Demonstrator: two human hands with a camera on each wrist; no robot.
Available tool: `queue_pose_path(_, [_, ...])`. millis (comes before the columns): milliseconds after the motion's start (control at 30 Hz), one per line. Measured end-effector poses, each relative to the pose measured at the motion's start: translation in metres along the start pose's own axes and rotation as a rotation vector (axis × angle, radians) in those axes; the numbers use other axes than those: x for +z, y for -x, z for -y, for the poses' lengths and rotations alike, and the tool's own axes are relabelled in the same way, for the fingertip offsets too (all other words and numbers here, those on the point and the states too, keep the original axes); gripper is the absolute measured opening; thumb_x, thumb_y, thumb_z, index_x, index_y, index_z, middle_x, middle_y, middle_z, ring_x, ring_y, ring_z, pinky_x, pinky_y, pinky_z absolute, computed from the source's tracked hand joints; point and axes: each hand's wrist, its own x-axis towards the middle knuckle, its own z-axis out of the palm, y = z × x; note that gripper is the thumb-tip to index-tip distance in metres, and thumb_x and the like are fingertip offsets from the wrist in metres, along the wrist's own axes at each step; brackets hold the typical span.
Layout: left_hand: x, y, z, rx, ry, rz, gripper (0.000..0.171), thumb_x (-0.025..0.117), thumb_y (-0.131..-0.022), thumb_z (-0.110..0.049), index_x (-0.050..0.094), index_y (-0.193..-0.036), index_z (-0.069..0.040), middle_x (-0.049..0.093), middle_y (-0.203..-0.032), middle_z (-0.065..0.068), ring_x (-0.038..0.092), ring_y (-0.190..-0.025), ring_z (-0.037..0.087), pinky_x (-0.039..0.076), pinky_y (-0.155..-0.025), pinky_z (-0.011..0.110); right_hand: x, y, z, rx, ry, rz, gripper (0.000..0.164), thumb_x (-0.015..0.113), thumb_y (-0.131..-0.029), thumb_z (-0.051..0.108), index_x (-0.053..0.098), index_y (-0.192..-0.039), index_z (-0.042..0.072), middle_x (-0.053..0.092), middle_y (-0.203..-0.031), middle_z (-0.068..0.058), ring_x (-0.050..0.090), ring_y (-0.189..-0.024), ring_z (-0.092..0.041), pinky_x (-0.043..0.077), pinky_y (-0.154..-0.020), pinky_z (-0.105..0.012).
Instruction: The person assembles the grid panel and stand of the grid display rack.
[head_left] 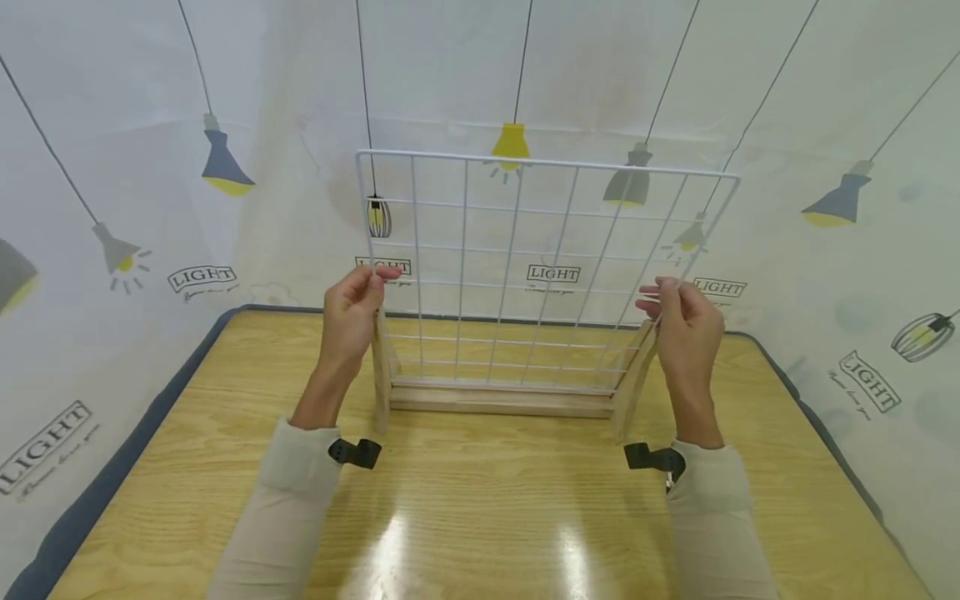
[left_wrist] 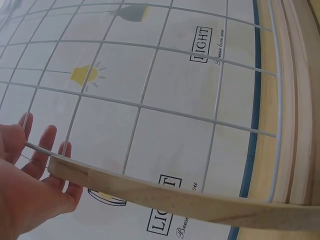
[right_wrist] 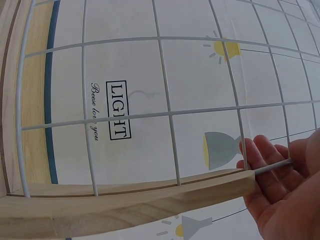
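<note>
A white wire grid panel (head_left: 511, 248) stands upright in a pale wooden stand (head_left: 501, 403), its lower edge down at the crossbar. My left hand (head_left: 348, 312) pinches the panel's left side wire, just above the top of the left wooden upright (left_wrist: 150, 192). On the other side, my right hand (head_left: 692, 329) holds the right side wire between thumb and fingers, close above the right upright (right_wrist: 140, 205). In both wrist views the fingers reach behind the grid, and the side wires run along the uprights.
The stand rests on a wood-grain table (head_left: 495, 492) with a dark blue edge (head_left: 168, 404). Behind and around it hangs a white sheet (head_left: 450, 75) printed with lamps and the word LIGHT. A black wrist strap mount (head_left: 356, 452) sits at each cuff.
</note>
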Motion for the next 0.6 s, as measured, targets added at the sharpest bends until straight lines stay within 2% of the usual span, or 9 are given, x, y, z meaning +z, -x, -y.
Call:
queue_pose_path(133, [-0.0004, 0.0008, 0.0019, 0.003, 0.001, -0.001, 0.025, 0.047, -0.103, -0.004, 0.063, -0.110, 0.014, 0.068, -0.100, -0.017, 0.056, -0.118, 0.011, 0.038, -0.103, 0.027, 0.0002, 0.0015, 0.0007, -0.008, -0.018, 0.006, 0.029, 0.056, -0.102, 0.023, 0.071, -0.104, -0.001, 0.074, -0.087, 0.005, 0.072, -0.071, -0.003, 0.057, -0.069, -0.017])
queue_pose_path(333, [-0.0010, 0.0014, 0.0033, -0.009, 0.008, -0.012, 0.024, 0.047, -0.103, -0.003, 0.063, -0.110, 0.015, 0.068, -0.099, -0.017, 0.055, -0.116, 0.010, 0.038, -0.101, 0.027, 0.0012, 0.0007, 0.0006, -0.029, -0.048, 0.016, 0.026, 0.056, -0.102, 0.020, 0.071, -0.102, -0.001, 0.074, -0.085, 0.007, 0.072, -0.070, -0.004, 0.058, -0.069, -0.017])
queue_pose_path(600, [-0.0001, 0.0022, 0.0064, -0.015, 0.023, -0.012, 0.024, 0.048, -0.102, -0.001, 0.062, -0.110, 0.016, 0.069, -0.098, -0.017, 0.055, -0.115, 0.009, 0.038, -0.100, 0.026, -0.0005, 0.0029, -0.0024, -0.032, -0.001, 0.020, 0.028, 0.056, -0.102, 0.020, 0.071, -0.103, -0.004, 0.074, -0.086, 0.006, 0.071, -0.073, 0.000, 0.056, -0.074, -0.015])
